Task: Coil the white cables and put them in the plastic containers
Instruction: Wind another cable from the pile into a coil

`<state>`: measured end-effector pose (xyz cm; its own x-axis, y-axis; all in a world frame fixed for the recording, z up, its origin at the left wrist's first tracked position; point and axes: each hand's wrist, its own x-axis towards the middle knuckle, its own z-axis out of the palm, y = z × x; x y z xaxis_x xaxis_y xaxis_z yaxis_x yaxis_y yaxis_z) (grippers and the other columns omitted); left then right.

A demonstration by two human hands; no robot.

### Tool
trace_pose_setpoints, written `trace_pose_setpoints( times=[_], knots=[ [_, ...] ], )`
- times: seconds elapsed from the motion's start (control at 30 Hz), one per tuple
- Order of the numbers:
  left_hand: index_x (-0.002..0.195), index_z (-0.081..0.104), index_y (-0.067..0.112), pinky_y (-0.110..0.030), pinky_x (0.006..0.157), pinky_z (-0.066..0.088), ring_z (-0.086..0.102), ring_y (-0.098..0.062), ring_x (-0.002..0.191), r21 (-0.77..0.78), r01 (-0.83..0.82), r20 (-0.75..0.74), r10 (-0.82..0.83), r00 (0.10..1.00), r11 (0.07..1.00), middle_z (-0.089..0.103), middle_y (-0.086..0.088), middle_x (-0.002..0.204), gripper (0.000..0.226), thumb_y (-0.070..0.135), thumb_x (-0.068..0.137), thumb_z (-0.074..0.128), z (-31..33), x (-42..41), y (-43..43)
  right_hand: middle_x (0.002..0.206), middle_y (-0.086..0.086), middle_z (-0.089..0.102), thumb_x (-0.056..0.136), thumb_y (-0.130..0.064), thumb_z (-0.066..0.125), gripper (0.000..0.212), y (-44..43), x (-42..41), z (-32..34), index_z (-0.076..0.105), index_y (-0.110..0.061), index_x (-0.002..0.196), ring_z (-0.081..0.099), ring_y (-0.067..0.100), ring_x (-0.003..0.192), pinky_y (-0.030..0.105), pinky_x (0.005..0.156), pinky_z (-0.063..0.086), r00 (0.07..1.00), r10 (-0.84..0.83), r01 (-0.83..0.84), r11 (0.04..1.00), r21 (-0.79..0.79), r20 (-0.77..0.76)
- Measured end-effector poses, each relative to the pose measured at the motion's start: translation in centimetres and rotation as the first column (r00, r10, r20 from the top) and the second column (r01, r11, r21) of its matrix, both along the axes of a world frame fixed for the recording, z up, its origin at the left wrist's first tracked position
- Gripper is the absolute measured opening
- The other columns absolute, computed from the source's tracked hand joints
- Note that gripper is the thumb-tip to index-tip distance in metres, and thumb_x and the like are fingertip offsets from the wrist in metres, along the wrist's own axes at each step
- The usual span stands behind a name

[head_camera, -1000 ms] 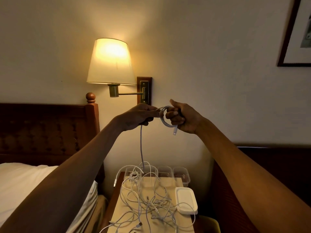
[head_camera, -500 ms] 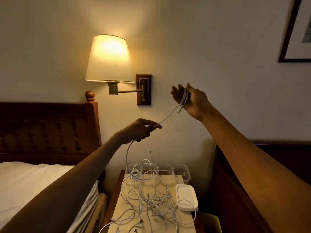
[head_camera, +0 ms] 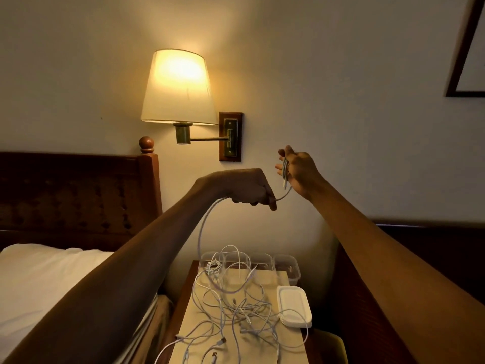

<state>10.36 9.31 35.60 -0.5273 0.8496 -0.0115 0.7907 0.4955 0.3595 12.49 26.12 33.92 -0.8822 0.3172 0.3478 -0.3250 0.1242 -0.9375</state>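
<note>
Head cam: your right hand (head_camera: pixel 298 170) at 1 o'clock grips a few loops of white cable (head_camera: pixel 285 171). Left hand (head_camera: pixel 249 189) pinches it, fist closed. Other cables (head_camera: pixel 236 300) lie tangled on table (head_camera: pixel 267 278) by plastic containers (head_camera: pixel 287 266), 6 o'clock.

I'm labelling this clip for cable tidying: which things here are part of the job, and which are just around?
Part of the job:
- left hand
- right hand
- white cable being coiled
- tangled cables
- clear plastic containers
- white lids

Just around:
- wall lamp
- pillow
- headboard
- picture frame
</note>
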Motion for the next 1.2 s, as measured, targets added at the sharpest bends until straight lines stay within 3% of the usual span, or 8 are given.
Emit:
trace_pose_setpoints(
  times=[0.3, 0.47, 0.63, 0.77, 0.83, 0.93, 1.07, 1.2],
  knots=[
    [0.111, 0.072, 0.011, -0.020, 0.045, 0.030, 0.038, -0.011, 0.051, -0.132, -0.120, -0.126, 0.103, 0.987, 0.984, 0.056, -0.001, 0.069, 0.023, 0.022, 0.097, 0.058, 2.7, -0.7, -1.8, 0.149, 0.027, 0.036, 0.106, -0.031, 0.030, 0.035, 0.6, 1.1, -0.9, 0.045, -0.002, 0.119, 0.049, 0.044, 0.127, 0.046, 0.099, 0.044, 0.969, 0.146, -0.129, 0.987, -0.094, 0.198],
    [0.097, 0.076, 0.016, -0.011, 0.056, 0.045, 0.062, -0.006, 0.067, 0.221, 0.029, -0.302, 0.040, 0.952, 0.975, 0.071, 0.006, 0.082, 0.013, 0.024, 0.090, 0.069, 3.8, -1.3, -2.2, 0.136, 0.027, 0.050, 0.106, -0.033, 0.029, 0.037, -0.2, 1.9, -1.3, 0.048, -0.003, 0.117, 0.067, 0.035, 0.101, 0.038, 0.085, 0.057, 0.893, 0.322, -0.295, 0.946, -0.131, 0.314],
    [0.087, 0.076, 0.013, -0.013, 0.059, 0.046, 0.062, -0.007, 0.063, 0.485, 0.075, -0.411, 0.151, 0.899, 0.871, 0.069, 0.005, 0.076, 0.020, 0.032, 0.082, 0.076, 3.2, -2.9, -1.7, 0.091, 0.016, 0.068, 0.106, -0.036, 0.026, 0.050, -1.0, 3.2, -1.6, 0.059, 0.000, 0.097, 0.068, 0.020, 0.069, 0.023, 0.063, 0.056, 0.822, 0.485, -0.417, 0.869, -0.266, 0.298],
    [0.098, 0.075, 0.011, -0.010, 0.065, 0.047, 0.063, -0.002, 0.075, 0.479, 0.019, -0.352, 0.173, 0.920, 0.877, 0.071, 0.003, 0.088, 0.017, 0.024, 0.090, 0.069, 1.6, -4.3, -1.7, 0.065, 0.010, 0.060, 0.104, -0.045, 0.025, 0.062, -0.8, 3.4, -0.8, 0.061, -0.001, 0.080, 0.051, 0.009, 0.044, 0.013, 0.055, 0.040, 0.792, 0.598, -0.492, 0.747, -0.447, 0.127],
    [0.103, 0.073, 0.010, -0.014, 0.069, 0.050, 0.063, -0.004, 0.078, 0.490, -0.003, -0.264, 0.151, 0.953, 0.872, 0.070, 0.003, 0.089, 0.014, 0.014, 0.093, 0.063, 0.8, -4.1, -1.5, 0.059, 0.005, 0.053, 0.105, -0.041, 0.029, 0.051, -0.5, 3.2, -0.4, 0.056, -0.004, 0.082, 0.038, 0.008, 0.035, 0.013, 0.042, 0.036, 0.758, 0.649, -0.531, 0.669, -0.519, 0.061],
    [0.103, 0.067, 0.016, -0.023, 0.054, 0.044, 0.055, -0.015, 0.066, 0.525, -0.069, -0.051, 0.112, 0.992, 0.848, 0.063, -0.002, 0.082, 0.017, 0.008, 0.098, 0.053, -0.3, -3.4, -1.2, 0.055, 0.000, 0.045, 0.106, -0.035, 0.030, 0.049, 0.3, 2.8, -0.3, 0.054, -0.009, 0.072, 0.033, 0.006, 0.032, 0.016, 0.033, 0.034, 0.697, 0.717, -0.602, 0.573, -0.557, -0.016],
    [0.106, 0.063, 0.023, -0.025, 0.047, 0.036, 0.045, -0.021, 0.062, 0.524, -0.147, 0.116, 0.100, 0.988, 0.839, 0.057, -0.010, 0.079, 0.021, 0.010, 0.101, 0.047, -1.7, -2.7, -1.0, 0.052, -0.002, 0.043, 0.106, -0.035, 0.030, 0.057, 0.6, 3.2, -0.1, 0.053, -0.012, 0.059, 0.033, 0.005, 0.031, 0.014, 0.033, 0.031, 0.745, 0.663, -0.583, 0.598, -0.549, -0.070],
    [0.124, 0.060, 0.020, -0.025, 0.045, 0.036, 0.040, -0.014, 0.053, 0.412, -0.205, 0.217, 0.123, 0.968, 0.888, 0.054, -0.009, 0.075, 0.028, 0.013, 0.104, 0.042, -3.7, -2.2, -0.4, 0.064, 0.003, 0.054, 0.106, -0.033, 0.034, 0.043, 0.7, 2.8, 0.4, 0.053, -0.010, 0.075, 0.047, 0.008, 0.046, 0.017, 0.047, 0.043, 0.875, 0.452, -0.464, 0.677, -0.572, -0.176]
  ],
)
